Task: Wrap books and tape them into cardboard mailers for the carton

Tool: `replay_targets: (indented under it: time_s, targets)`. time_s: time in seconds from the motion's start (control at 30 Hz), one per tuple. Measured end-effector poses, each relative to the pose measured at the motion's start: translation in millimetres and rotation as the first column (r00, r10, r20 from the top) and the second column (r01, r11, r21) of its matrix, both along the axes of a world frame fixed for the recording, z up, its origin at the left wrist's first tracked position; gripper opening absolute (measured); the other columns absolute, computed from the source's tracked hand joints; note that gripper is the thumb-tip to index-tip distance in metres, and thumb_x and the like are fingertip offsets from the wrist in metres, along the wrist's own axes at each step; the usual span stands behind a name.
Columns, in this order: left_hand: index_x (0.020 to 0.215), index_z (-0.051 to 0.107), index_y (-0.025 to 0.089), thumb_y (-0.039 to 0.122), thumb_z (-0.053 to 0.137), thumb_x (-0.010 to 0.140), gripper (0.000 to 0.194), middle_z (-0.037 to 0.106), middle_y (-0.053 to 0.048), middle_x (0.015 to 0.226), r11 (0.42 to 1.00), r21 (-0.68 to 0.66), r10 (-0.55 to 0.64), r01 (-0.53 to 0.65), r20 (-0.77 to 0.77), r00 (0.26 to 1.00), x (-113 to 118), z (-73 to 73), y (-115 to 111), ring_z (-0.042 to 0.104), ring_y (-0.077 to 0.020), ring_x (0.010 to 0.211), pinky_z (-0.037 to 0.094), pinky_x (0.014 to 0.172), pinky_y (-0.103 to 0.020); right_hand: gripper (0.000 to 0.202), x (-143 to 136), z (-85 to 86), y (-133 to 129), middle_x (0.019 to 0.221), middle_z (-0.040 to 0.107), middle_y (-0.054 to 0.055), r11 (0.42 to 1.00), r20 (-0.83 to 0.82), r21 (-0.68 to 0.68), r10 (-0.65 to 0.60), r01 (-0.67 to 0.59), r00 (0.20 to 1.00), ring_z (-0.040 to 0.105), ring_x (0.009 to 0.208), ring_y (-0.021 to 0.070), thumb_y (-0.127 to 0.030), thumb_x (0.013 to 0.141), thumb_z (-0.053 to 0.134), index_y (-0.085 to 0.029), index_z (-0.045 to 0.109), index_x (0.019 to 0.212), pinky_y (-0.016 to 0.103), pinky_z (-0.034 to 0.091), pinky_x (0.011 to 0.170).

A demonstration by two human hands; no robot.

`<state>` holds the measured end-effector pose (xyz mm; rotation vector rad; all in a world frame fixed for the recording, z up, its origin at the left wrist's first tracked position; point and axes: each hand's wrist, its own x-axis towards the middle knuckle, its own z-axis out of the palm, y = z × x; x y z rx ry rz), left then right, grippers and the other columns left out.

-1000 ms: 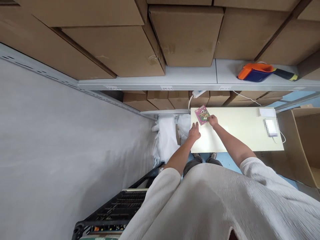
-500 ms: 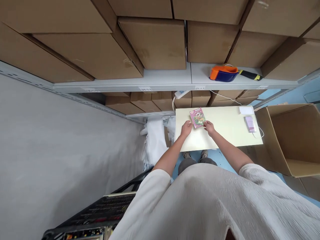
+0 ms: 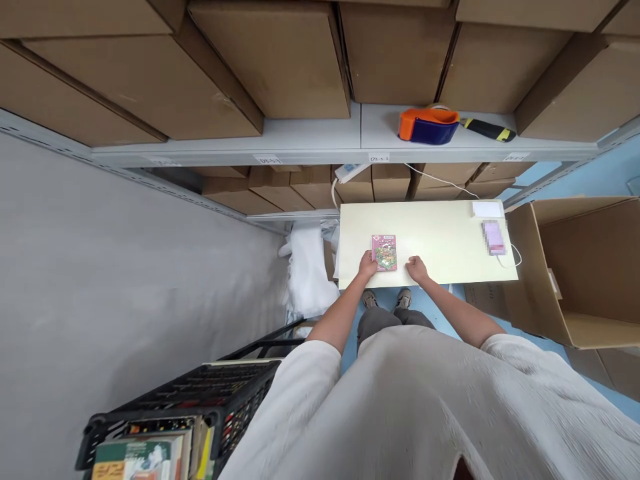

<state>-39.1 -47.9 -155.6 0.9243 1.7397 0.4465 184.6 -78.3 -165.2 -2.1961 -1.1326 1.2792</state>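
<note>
A small book (image 3: 385, 253) with a pink, colourful cover lies over the pale tabletop (image 3: 445, 233), its cover facing up. My left hand (image 3: 368, 265) grips its lower left edge, with the thumb on top of the cover. To the right of the book, and apart from it, my right hand (image 3: 417, 269) rests near the table's front edge. Its fingers are loosely bent, and nothing shows in them.
A phone (image 3: 494, 238) and a white box (image 3: 487, 209) sit at the table's right end. Beyond stands an open carton (image 3: 555, 280). Shelves with cardboard boxes (image 3: 280, 67) hold an orange-and-blue tape dispenser (image 3: 429, 127) and a knife (image 3: 487, 129). A black crate (image 3: 240, 407) of books is lower left.
The book has come nearer to me and turned from tilted to nearly straight. My right hand has let go of it and moved off to the right. The view has shifted, showing more crate.
</note>
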Motion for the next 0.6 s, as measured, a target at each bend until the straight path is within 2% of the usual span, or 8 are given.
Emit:
replay_targets:
  time_s: [0.13,0.23,0.33,0.5,0.6]
  targets:
    - [0.130,0.065,0.021,0.009,0.071,0.093,0.040,0.080,-0.009,0.128,0.998,-0.036,-0.052,0.050,-0.063,0.997,-5.9,-7.7,-4.9,0.077,-0.0229,0.117,0.059,0.099,-0.032,0.035,10.3,-10.3,-6.0,0.110,0.070,0.008,0.997,0.155,-0.055,0.056,-0.048,0.986,0.068,0.106,0.0264,-0.034,0.086,0.071,-0.023,0.061,0.117,0.037,0.055,0.096]
    - [0.130,0.065,0.023,0.009,0.068,0.094,0.039,0.080,-0.008,0.131,0.992,-0.034,-0.121,0.118,-0.118,0.986,-11.9,-14.0,-7.7,0.075,-0.0237,0.120,0.057,0.101,-0.032,0.043,6.1,-15.1,-8.6,0.127,0.067,0.012,0.992,0.252,-0.097,0.103,-0.080,0.962,0.065,0.119,0.0306,-0.042,0.089,0.075,-0.024,0.058,0.124,0.042,0.053,0.102]
    - [0.126,0.066,0.024,0.011,0.067,0.095,0.033,0.080,-0.007,0.128,0.987,-0.034,-0.162,0.159,-0.176,0.971,-14.7,-19.2,-10.9,0.075,-0.0244,0.119,0.055,0.101,-0.033,0.044,-2.7,-18.5,-10.1,0.140,0.060,0.016,0.989,0.341,-0.114,0.125,-0.091,0.932,0.060,0.131,0.0354,-0.042,0.090,0.078,-0.024,0.056,0.125,0.047,0.051,0.107]
    - [0.117,0.064,0.027,0.018,0.070,0.098,0.021,0.080,-0.007,0.122,0.981,-0.082,-0.191,0.175,-0.285,0.939,-13.2,-21.9,-16.3,0.075,-0.0262,0.119,0.053,0.097,-0.033,0.025,-11.0,-17.3,-9.6,0.136,0.060,0.017,0.988,0.354,-0.130,0.130,-0.089,0.926,0.060,0.126,0.0364,-0.030,0.088,0.075,-0.024,0.061,0.107,0.050,0.051,0.107]
    - [0.116,0.064,0.026,0.019,0.071,0.098,0.020,0.080,-0.009,0.122,0.977,-0.100,-0.209,0.187,-0.289,0.934,-12.6,-21.2,-18.0,0.075,-0.0266,0.117,0.054,0.094,-0.033,0.014,-9.1,-12.0,-7.6,0.118,0.067,0.013,0.990,0.295,-0.127,0.099,-0.064,0.950,0.065,0.112,0.0318,-0.022,0.085,0.070,-0.025,0.060,0.093,0.044,0.053,0.100]
